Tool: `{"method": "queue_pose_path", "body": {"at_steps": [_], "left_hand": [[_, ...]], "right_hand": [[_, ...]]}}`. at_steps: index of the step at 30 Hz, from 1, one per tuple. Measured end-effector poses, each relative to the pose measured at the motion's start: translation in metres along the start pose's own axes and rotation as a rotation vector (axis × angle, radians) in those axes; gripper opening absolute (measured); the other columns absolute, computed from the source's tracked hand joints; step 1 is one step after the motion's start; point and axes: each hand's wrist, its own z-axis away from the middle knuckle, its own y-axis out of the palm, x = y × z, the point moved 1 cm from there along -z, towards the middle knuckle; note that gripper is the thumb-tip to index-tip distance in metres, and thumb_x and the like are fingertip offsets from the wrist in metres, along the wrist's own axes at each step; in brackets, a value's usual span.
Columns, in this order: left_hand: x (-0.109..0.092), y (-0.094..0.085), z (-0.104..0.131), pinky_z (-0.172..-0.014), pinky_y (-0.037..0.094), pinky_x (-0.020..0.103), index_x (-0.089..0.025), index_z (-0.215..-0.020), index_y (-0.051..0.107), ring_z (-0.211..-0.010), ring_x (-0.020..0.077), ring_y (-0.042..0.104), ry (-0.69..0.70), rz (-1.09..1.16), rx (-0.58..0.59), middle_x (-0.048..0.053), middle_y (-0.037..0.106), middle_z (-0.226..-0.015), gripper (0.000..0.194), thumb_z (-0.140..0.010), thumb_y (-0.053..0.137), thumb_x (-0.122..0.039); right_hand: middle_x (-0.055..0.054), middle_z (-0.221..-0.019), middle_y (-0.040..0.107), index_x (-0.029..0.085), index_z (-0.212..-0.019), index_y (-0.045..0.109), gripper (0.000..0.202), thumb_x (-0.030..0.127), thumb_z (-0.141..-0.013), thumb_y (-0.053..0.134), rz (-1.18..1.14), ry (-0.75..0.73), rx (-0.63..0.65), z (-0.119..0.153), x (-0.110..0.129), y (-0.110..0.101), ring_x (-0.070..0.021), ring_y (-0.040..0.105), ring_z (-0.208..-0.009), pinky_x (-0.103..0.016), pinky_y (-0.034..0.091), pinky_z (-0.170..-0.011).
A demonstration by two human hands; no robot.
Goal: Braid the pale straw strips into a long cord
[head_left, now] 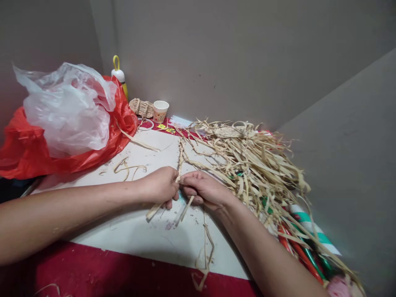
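Observation:
A narrow braid of dry straw strips (180,154) runs from the far side of the white board toward me, and both hands grip its near end. My left hand (165,186) is closed on the braid from the left; a flat straw strip (154,211) hangs out below its fingers. From the right, my right hand (202,189) pinches the braid end, with its fingers curled and a thinner strip (187,208) trailing below them. The two hands nearly touch. Their fingers partly hide the point where the strips cross.
A large heap of loose straw (262,161) lies on the right, over rolled tubes (312,225). At the left sits a red plastic bag (123,111) with a clear bag (74,111). Behind stand a paper cup (161,111), a woven straw sole (140,107) and a yellow-and-white bottle (118,75).

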Motion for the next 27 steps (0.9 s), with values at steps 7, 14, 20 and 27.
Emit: {"method": "queue_pose_path", "body": {"at_steps": [7, 14, 20, 27], "left_hand": [[0.011, 0.011, -0.002, -0.045, 0.040, 0.019, -0.015, -0.082, 0.051, -0.048, 0.0123, 0.058, 0.092, -0.119, -0.168, 0.002, 0.062, -0.058, 0.013, -0.072, 0.043, -0.014], [0.010, 0.006, 0.011, -0.043, 0.039, 0.021, -0.012, -0.093, 0.053, -0.043, 0.0114, 0.052, 0.009, 0.071, 0.062, -0.001, 0.057, -0.055, 0.026, -0.069, 0.046, -0.013], [0.009, -0.016, 0.007, -0.052, 0.038, 0.020, -0.013, -0.096, 0.059, -0.053, 0.0090, 0.049, 0.083, 0.017, -0.368, 0.000, 0.060, -0.066, 0.028, -0.070, 0.049, -0.016], [0.015, 0.006, -0.018, -0.041, 0.028, 0.021, -0.017, -0.065, 0.048, -0.036, 0.0082, 0.034, 0.025, 0.252, -0.106, -0.005, 0.040, -0.043, 0.020, -0.078, 0.036, -0.026]], "right_hand": [[0.009, -0.036, 0.037, 0.015, -0.047, 0.046, 0.032, 0.029, -0.065, 0.068, 0.060, -0.019, -0.110, 0.001, -0.001, 0.003, -0.0007, 0.025, -0.027, -0.016, 0.011, -0.030], [0.010, -0.036, 0.036, 0.014, -0.049, 0.045, 0.033, 0.028, -0.065, 0.071, 0.070, -0.001, -0.076, 0.003, 0.001, -0.002, -0.0003, 0.026, -0.026, -0.015, 0.012, -0.030], [0.011, -0.037, 0.035, 0.012, -0.061, 0.054, 0.023, 0.026, -0.069, 0.069, 0.055, 0.015, -0.015, 0.005, 0.003, -0.006, -0.0005, 0.027, -0.027, -0.015, 0.012, -0.032], [0.010, -0.037, 0.036, 0.012, -0.064, 0.056, 0.021, 0.027, -0.069, 0.069, 0.094, -0.001, 0.032, 0.002, 0.004, -0.013, -0.0010, 0.026, -0.027, -0.015, 0.012, -0.031]]}}
